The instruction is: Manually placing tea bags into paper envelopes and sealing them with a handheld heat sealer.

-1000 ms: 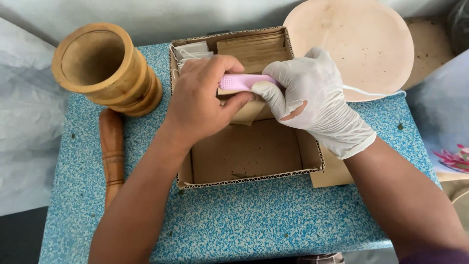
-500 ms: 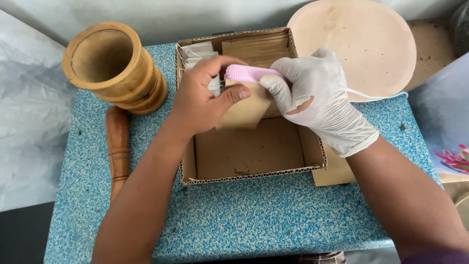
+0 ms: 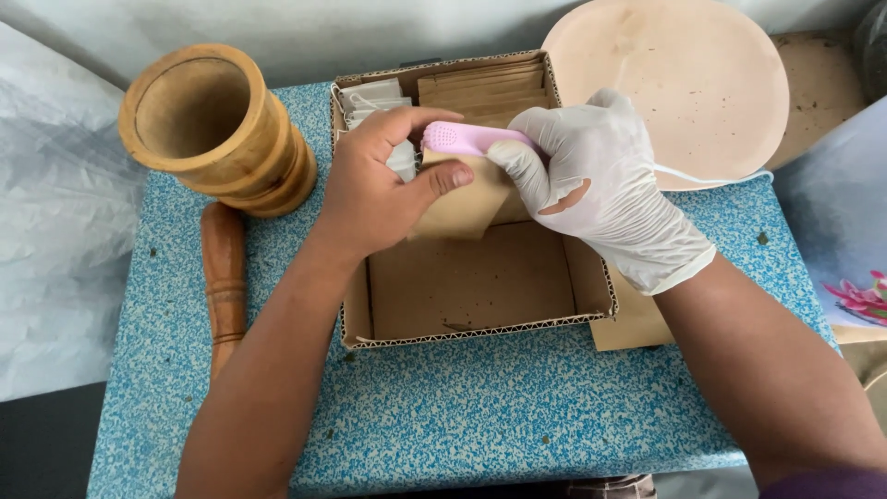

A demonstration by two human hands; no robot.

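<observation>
Pink tool (image 3: 471, 139), a small plastic thing with a ribbed tip, sits above the open cardboard box (image 3: 480, 286), pinched in the gloved right hand (image 3: 601, 189) with fingers closed round its handle. The bare left hand (image 3: 383, 185) holds a brown paper pouch (image 3: 462, 199) upright, thumb in front and fingers behind, so its top edge meets the tool's tip. From where I stand this looks like the sealing or pressing step on that pouch's mouth, though I cannot tell whether the tool clamps the paper or only rests on it. A next move would call for a steady left hand and the edge kept flat under the tip. More pouches (image 3: 485, 88) stand stacked at the box's far end. On the blue speckled table (image 3: 480, 416) are a wooden mortar (image 3: 217, 129), a pestle (image 3: 224, 282) and a pale round board (image 3: 674, 83).
</observation>
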